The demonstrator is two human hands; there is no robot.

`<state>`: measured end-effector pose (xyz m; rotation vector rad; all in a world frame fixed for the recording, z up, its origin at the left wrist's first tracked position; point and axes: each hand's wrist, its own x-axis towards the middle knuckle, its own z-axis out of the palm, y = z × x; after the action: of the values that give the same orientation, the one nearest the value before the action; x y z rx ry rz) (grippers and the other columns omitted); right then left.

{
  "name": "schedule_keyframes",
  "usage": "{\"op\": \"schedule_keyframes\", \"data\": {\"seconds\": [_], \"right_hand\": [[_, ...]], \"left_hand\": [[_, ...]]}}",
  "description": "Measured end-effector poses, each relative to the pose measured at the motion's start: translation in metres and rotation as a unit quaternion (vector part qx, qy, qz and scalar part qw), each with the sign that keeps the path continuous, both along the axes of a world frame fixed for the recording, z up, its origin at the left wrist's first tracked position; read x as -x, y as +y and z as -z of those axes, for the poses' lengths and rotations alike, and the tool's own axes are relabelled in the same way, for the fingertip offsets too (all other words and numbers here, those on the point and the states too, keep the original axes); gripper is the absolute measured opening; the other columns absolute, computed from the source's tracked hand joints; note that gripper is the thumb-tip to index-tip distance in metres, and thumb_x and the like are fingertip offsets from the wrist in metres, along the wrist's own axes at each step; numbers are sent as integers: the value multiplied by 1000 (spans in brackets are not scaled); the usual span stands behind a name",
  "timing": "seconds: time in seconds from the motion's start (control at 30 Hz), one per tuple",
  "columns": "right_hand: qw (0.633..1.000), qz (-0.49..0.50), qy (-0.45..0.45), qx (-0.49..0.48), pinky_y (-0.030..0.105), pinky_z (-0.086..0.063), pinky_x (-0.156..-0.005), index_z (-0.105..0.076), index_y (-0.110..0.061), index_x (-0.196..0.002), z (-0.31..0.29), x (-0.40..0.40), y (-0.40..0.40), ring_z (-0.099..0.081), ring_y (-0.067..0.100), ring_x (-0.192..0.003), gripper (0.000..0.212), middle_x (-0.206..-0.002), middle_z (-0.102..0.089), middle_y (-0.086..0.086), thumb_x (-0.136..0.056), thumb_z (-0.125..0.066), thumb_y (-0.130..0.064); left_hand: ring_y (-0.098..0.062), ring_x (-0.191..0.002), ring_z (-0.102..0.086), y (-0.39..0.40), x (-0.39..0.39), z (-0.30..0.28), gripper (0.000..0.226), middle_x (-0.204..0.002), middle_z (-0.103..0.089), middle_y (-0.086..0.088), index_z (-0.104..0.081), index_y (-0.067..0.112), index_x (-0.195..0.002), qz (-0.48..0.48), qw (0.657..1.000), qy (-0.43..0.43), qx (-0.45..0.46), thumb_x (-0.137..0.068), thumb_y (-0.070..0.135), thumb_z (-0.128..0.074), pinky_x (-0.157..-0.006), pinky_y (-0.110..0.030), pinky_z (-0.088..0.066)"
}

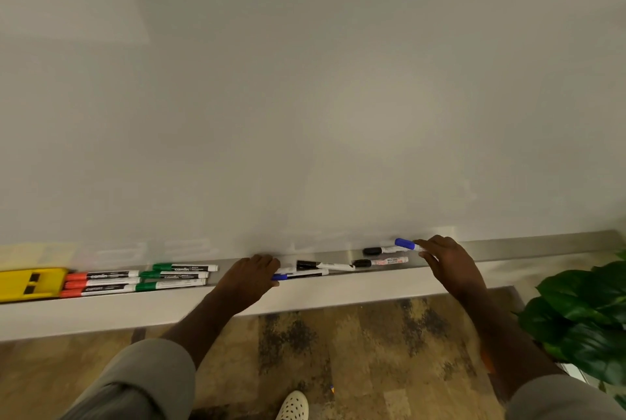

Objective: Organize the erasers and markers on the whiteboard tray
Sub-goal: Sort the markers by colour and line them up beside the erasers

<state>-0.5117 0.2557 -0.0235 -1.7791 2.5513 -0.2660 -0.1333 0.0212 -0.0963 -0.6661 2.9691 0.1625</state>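
tray point(542, 247) right end lies bare, open to a hand. centre is cluttered with loose black-capped markers point(325, 265) lying crossed. left end is packed: yellow eraser point(32, 282) touching rows of red and green markers point(135, 280). plant leaves point(582, 311) crowd the lower right approach.

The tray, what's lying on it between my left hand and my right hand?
Head view: three black-capped markers lie on the tray between left hand and right hand.
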Motion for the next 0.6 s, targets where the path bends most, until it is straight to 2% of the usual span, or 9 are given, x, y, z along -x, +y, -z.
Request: {"op": "schedule_keyframes", "data": {"seconds": [0.1,0.17,0.23,0.33,0.47,0.6], "right_hand": [[999,-26,14,13,36,-50,-67,-65,-15,-121,-2,-12,-11,-59,27,-82,31,-96,-68,8,-90,-65,-14],[999,-39,8,20,35,-50,-70,-65,-16,-122,-1,-22,-20,-60,26,-84,33,-97,-70,7,-89,-68,-15],[999,-39,-14,29,36,-50,-73,-66,-17,-117,-2,-37,-30,-62,26,-86,30,-98,-71,5,-87,-70,-17],[997,-59,-32,30,37,-51,-73,-67,-18,-108,0,-64,-50,-63,28,-85,22,-94,-72,6,-86,-71,-17],[989,-139,-49,21,35,-51,-78,-68,-18,-108,13,-110,-78,-63,24,-92,19,-100,-71,3,-90,-65,-18],[980,-191,-54,-15,32,-50,-76,-65,-19,-115,33,-163,-110,-60,21,-94,22,-106,-65,3,-96,-55,-26]], "left_hand": [[-19,-72,-63,-3,-9,-9,23,-91,-65,0,-60,19,-97,31,999,8,42,-85,35,-72,-52,-28,-48],[-18,-64,-62,-4,-14,-12,21,-84,-65,0,-63,19,-92,28,997,24,65,-78,25,-78,-44,-26,-47],[-20,-65,-63,-6,-19,-14,21,-86,-65,-1,-65,18,-94,18,996,49,68,-77,19,-77,-44,-27,-49],[-21,-67,-63,-10,-36,-18,15,-88,-64,-1,-64,18,-97,-10,995,84,48,-84,23,-71,-45,-30,-49],[-23,-64,-63,-14,-73,-24,14,-89,-62,-1,-63,20,-100,-47,991,114,43,-89,27,-60,-46,-33,-49],[-25,-65,-64,-15,-115,-31,32,-88,-63,0,-66,22,-102,-116,980,154,49,-93,41,-42,-48,-35,-51]]}}
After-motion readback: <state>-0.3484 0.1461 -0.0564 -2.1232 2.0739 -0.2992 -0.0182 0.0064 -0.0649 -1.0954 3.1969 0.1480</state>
